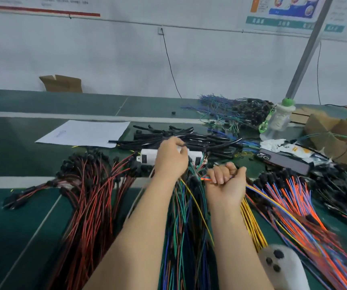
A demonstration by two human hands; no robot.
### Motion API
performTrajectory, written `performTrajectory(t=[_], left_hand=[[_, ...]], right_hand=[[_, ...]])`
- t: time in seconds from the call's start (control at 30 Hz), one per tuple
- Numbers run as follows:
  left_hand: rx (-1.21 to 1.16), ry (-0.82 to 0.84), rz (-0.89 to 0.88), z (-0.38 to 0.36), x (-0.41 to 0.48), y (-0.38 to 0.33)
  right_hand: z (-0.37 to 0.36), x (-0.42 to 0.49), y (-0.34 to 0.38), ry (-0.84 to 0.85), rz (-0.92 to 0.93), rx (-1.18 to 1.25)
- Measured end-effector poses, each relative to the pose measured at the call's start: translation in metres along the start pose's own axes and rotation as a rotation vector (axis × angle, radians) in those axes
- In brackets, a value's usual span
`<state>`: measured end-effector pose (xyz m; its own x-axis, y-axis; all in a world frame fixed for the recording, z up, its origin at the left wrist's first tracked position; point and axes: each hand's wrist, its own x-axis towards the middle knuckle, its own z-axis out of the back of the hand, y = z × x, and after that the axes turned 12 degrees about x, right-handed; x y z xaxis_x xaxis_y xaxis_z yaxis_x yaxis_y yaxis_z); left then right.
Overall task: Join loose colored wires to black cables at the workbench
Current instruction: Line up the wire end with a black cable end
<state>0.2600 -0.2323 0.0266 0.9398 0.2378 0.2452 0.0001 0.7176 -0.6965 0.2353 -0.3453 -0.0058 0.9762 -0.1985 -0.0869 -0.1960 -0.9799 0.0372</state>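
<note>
Left hand [171, 158] pinches a black cable [184, 145] over the white box [147, 157], right hand [226, 181] fists colored wires [205, 178]; ends probably need squaring before joining.

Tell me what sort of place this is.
Likely a cable assembly workshop: bundles of red wires and orange wires cover a green workbench, black cables lie piled behind, posters line the wall.

We can read no text here with any certainty. On the wall at one o'clock, a poster [283, 11] carries white characters on green bands beside blue and orange panels, all too blurred to make out. At eleven o'clock, grey lines of print on a wall notice [63, 0] are just as smeared. The paper sheet [84, 132] at ten o'clock bears only a faint, illegible mark.
</note>
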Motion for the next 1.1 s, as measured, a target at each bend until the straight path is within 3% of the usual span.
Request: performTrajectory(t=[0.2, 0.4, 0.53, 0.63, 0.73, 0.97, 1.1], left_hand=[[0.005, 0.056, 0.188, -0.048, 0.073, 0.016], [-0.024, -0.003, 0.204, -0.072, 0.101, 0.026], [-0.22, -0.203, 0.217, -0.063, 0.094, 0.024], [-0.333, -0.482, 0.116, -0.021, 0.083, 0.016], [-0.414, -0.648, 0.026, 0.029, 0.055, 0.014], [-0.458, -0.707, 0.017, 0.09, -0.047, 0.043], [-0.495, -0.767, 0.048, 0.104, -0.093, 0.064]], right_hand=[[0.015, 0.051, -0.003, -0.105, 0.074, -0.048], [0.02, 0.071, -0.01, -0.166, 0.102, -0.059], [0.02, 0.067, -0.008, -0.183, 0.106, -0.06], [0.018, 0.057, -0.003, -0.178, 0.097, -0.058], [0.015, 0.04, 0.0, -0.148, 0.064, -0.072], [0.01, -0.027, 0.004, -0.057, -0.038, -0.334], [0.02, -0.065, 0.01, -0.088, -0.097, -0.594]])
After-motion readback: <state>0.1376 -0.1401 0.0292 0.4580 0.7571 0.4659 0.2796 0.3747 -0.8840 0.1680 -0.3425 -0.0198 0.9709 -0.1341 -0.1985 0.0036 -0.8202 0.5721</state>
